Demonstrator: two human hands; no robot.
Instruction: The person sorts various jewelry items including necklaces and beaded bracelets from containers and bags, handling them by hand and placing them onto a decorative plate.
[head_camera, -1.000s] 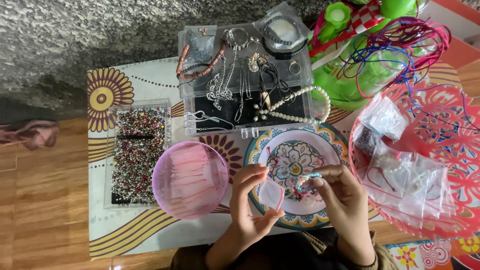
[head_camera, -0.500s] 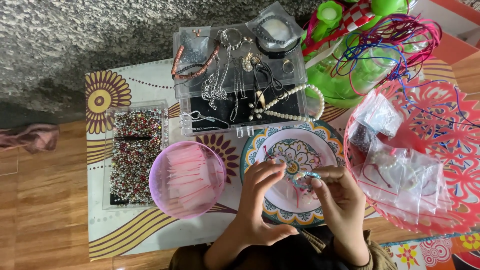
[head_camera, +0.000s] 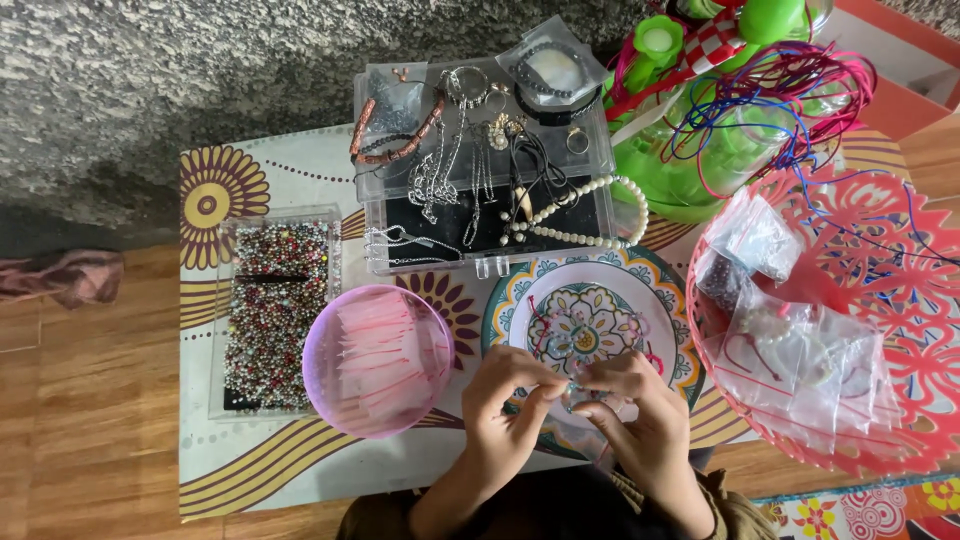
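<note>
Both hands meet over the near rim of the patterned plate (head_camera: 520, 300), the left hand (head_camera: 510, 400) and right hand (head_camera: 635, 405) pinching fingertips together on a small beaded piece (head_camera: 572, 392), too tiny to make out clearly. Crowding in: the pink bowl (head_camera: 378, 360) sits just left of the left hand, the bead tray (head_camera: 272, 310) farther left, the clear jewellery box (head_camera: 480, 170) beyond the plate, and the red basket (head_camera: 880, 300) of plastic bags tight on the right. Open room lies only on the mat's near-left corner (head_camera: 260, 470), toward the wooden floor (head_camera: 80, 420).
</note>
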